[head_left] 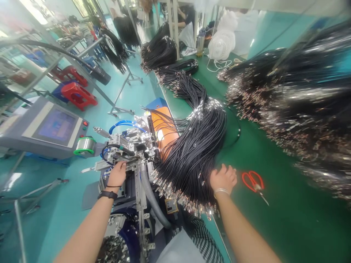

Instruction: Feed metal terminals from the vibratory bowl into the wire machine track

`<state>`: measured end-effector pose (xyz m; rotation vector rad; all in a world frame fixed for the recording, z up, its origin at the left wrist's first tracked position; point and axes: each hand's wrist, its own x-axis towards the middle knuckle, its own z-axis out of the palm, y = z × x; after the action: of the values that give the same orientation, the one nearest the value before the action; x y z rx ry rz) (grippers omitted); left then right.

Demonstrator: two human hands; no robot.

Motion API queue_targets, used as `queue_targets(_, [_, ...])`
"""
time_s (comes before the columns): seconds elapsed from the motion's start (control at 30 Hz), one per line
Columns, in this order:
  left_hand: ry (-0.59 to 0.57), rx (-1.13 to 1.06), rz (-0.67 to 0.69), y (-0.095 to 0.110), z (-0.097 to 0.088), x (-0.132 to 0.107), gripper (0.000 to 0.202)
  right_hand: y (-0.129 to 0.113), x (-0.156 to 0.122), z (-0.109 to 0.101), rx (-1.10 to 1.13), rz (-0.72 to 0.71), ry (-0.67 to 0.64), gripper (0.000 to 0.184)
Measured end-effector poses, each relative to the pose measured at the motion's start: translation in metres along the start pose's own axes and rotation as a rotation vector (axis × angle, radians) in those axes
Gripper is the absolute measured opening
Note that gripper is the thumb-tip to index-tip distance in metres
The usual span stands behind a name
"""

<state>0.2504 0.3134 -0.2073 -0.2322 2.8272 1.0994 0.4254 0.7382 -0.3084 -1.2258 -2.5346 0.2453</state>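
My left hand [117,174], with a dark band on its wrist, is at the metal fixture of a bench machine [128,148]. Its fingers are pressed together there, and whatever they may hold is hidden. A thick bundle of black cables [197,146] with metal-tipped ends spreads across the green table beside the machine. Against the right edge of this bundle lies my right hand [224,179], fingers apart and holding nothing I can see. Red-handled scissors [255,184] lie just to its right.
A control screen [56,124] and a solder wire spool [85,145] stand left of the machine. A grey corrugated hose [150,197] runs down its front. More cable piles [309,98] cover the table's right side. Behind are a white fan [221,44] and red stools [78,95].
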Motion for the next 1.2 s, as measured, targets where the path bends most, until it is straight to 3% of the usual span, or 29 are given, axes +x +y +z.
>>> queue_targets(0.1, [0.094, -0.415, -0.202, -0.001, 0.010, 0.000, 0.021, 0.000, 0.000, 0.000, -0.001, -0.004, 0.010, 0.049])
queue_targets(0.37, [0.075, -1.018, -0.351, -0.002, 0.027, 0.004, 0.014, 0.001, 0.001, 0.000, 0.000, -0.008, 0.010, 0.050])
queue_targets(0.53, [0.233, -1.179, -0.323, -0.002, 0.027, -0.003, 0.002, 0.001, 0.001, -0.001, 0.004, -0.013, -0.006, 0.050])
queue_targets(0.6, [0.281, -1.205, -0.296, -0.006, 0.025, -0.008, 0.008, 0.000, 0.001, -0.002, -0.001, -0.010, -0.003, 0.050])
queue_targets(0.83, [0.342, -1.062, -0.285, -0.017, 0.033, -0.021, 0.027, 0.003, 0.000, 0.000, -0.003, -0.014, 0.007, 0.049])
queue_targets(1.0, [0.380, -0.652, -0.225, -0.020, 0.043, -0.020, 0.037, 0.006, -0.001, 0.005, 0.003, -0.032, 0.043, 0.049])
queue_targets(1.2, [0.337, -0.264, -0.195, -0.023, 0.034, -0.017, 0.037, 0.008, -0.002, 0.009, -0.014, -0.033, 0.064, 0.048])
